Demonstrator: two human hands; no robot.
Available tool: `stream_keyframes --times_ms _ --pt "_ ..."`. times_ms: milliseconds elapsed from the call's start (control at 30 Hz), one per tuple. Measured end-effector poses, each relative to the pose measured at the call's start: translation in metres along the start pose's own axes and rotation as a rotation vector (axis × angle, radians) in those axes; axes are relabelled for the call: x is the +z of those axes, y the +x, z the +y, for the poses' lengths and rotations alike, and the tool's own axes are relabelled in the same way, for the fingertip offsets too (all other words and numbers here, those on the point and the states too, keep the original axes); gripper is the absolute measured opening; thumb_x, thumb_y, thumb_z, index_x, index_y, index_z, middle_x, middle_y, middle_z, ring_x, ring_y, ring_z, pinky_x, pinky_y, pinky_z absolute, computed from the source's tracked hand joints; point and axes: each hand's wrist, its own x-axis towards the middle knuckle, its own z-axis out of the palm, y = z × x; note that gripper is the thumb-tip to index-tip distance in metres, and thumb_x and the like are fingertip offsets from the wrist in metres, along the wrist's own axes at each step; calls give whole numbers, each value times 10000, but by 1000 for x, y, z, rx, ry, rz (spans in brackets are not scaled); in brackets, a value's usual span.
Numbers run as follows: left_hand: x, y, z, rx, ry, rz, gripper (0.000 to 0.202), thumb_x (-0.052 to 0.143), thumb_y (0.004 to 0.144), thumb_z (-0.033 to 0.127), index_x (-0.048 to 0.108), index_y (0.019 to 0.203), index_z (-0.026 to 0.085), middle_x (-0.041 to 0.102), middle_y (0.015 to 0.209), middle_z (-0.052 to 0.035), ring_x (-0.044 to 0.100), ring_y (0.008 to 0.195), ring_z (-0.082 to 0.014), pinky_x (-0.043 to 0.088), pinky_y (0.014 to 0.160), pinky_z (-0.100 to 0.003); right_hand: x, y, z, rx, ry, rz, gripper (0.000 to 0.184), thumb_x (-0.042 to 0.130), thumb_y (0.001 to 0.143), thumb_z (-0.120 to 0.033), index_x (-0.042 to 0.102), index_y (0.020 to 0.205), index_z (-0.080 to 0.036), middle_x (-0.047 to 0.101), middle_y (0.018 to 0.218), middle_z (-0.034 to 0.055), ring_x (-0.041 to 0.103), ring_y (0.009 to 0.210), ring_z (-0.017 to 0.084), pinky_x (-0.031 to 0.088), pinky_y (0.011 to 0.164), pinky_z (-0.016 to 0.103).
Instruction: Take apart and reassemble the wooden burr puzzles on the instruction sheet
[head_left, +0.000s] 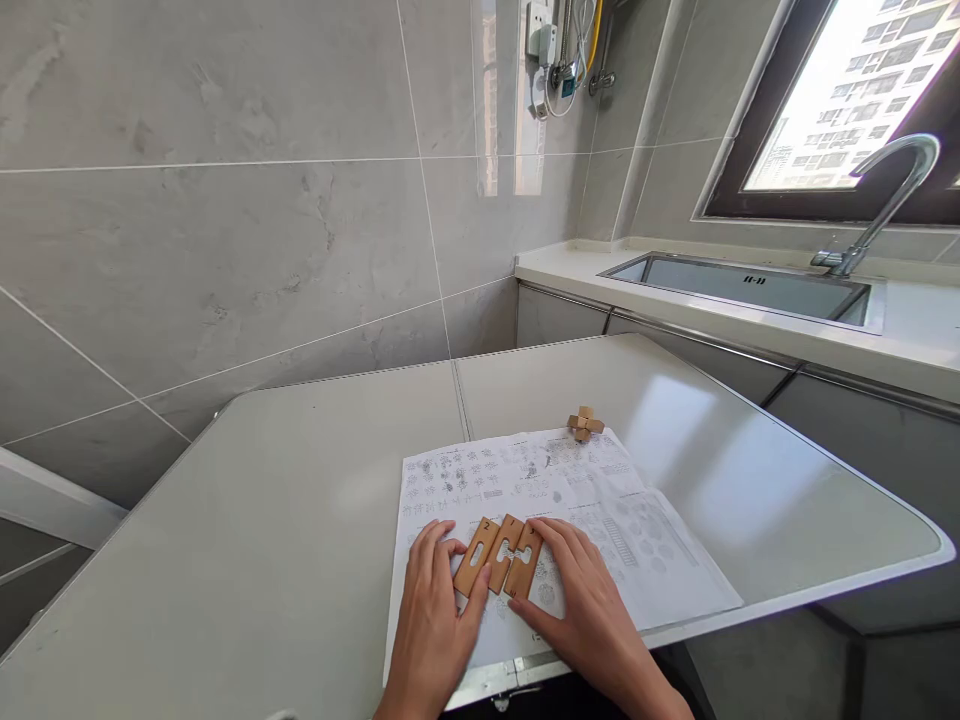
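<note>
Three flat wooden puzzle pieces lie side by side, slightly slanted, on the printed paper sheet (pixel 450 520). The left piece (pixel 466 579), marked 2, has a closed slot. In the middle, the piece (pixel 497 574) has a notch cut into its right side, and the right piece (pixel 517 580), marked 3, is notched too. My left hand (pixel 436 610) has its fingertips and thumb around the left piece. With index finger and thumb at opposite ends, my right hand (pixel 581 600) grips the right piece.
An interlocked wooden burr puzzle (pixel 585 424) sits at the paper's far edge. The white folding table (pixel 300 520) has a seam across it. Behind on the right are a counter with a sink (pixel 750 285) and a faucet (pixel 896 200). A tiled wall borders the table's far side.
</note>
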Motion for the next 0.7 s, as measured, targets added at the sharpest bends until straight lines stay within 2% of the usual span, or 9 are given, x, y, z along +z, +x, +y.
stream_keyframes --times_ms 167,300,367,500,567,700 --pt "0 -1 -2 -24 36 -17 278 545 1000 468 602 890 219 542 1430 -135 499 1397 -350 542 1057 -564 -4 -3 -2 14 59 10 752 760 817 -242 412 1478 -328 556 1454 68 526 1370 325 489 1135 511" --pt "0 -1 -3 1 44 -38 296 533 1013 454 634 873 214 536 1420 -131 502 1381 -340 536 1067 -545 -5 -3 -1 33 121 20 738 725 833 -213 406 1490 -319 527 1484 78 506 1393 321 479 1147 512" --pt "-1 -1 -2 21 31 -34 281 530 1021 435 652 892 217 550 1402 -123 512 1371 -327 535 1074 -527 -5 -3 1 37 163 23 732 686 848 -192 391 1506 -320 490 1520 83 519 1380 310 516 1108 485" --pt "-5 1 1 62 -15 -4 238 514 1034 391 658 927 236 627 1288 -100 568 1305 -303 556 1047 -486 -6 -2 9 23 253 6 709 622 869 -162 392 1516 -341 420 1586 94 674 1086 235 609 946 405" --pt "-8 1 5 74 -45 16 230 496 1043 377 654 949 239 661 1208 -97 609 1237 -289 572 1013 -462 -7 -2 12 22 285 4 690 608 874 -154 415 1508 -347 406 1600 100 690 953 200 619 917 395" --pt "-13 1 10 54 -96 41 218 473 1056 369 652 1043 243 691 1127 -84 672 1089 -245 593 935 -395 -10 -2 14 43 310 15 548 614 877 -169 542 1396 -331 387 1620 92 698 940 192 617 911 385"
